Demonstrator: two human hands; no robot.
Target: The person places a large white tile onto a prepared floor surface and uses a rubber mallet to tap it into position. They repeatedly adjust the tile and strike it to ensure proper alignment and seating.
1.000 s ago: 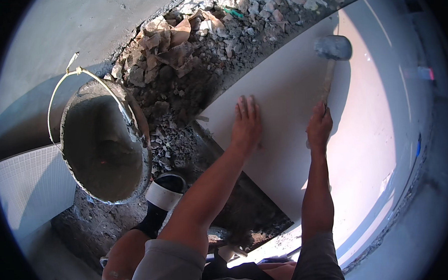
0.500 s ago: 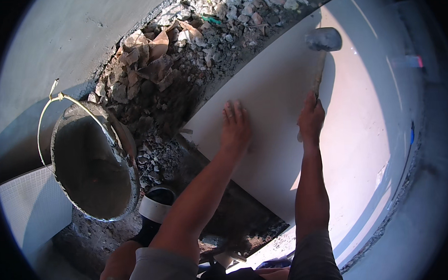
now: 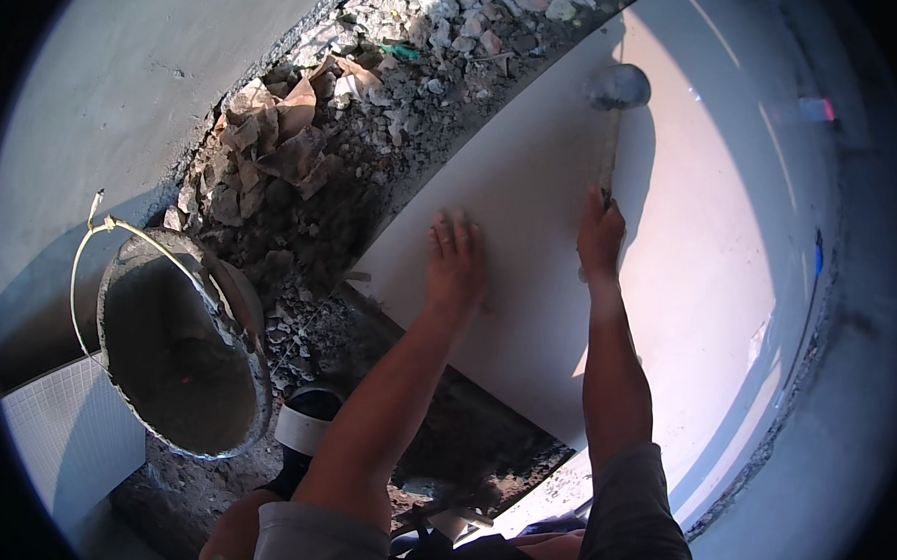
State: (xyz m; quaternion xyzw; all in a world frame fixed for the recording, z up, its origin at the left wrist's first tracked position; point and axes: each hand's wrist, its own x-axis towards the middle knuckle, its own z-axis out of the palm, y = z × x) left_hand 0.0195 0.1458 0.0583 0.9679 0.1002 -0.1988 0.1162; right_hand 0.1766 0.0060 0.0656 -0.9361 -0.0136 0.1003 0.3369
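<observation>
A large pale tile lies on the ground before me, partly in shade and partly in sun. My left hand rests flat on it near its left edge, fingers stretched out. In my right hand is the handle of a mallet, with the fingers wrapped round it. The dark, rounded mallet head is over the far part of the tile, slightly blurred; whether it touches the surface I cannot tell.
To the left stands a mortar-crusted bucket with a thin looped handle. A white pipe end rises beside my left forearm. Broken rubble runs along the wall. A grid-patterned panel lies at the lower left.
The whole view has shifted a little. My right hand and the mallet appear slightly farther left and lower. My left hand stays flat on the tile.
</observation>
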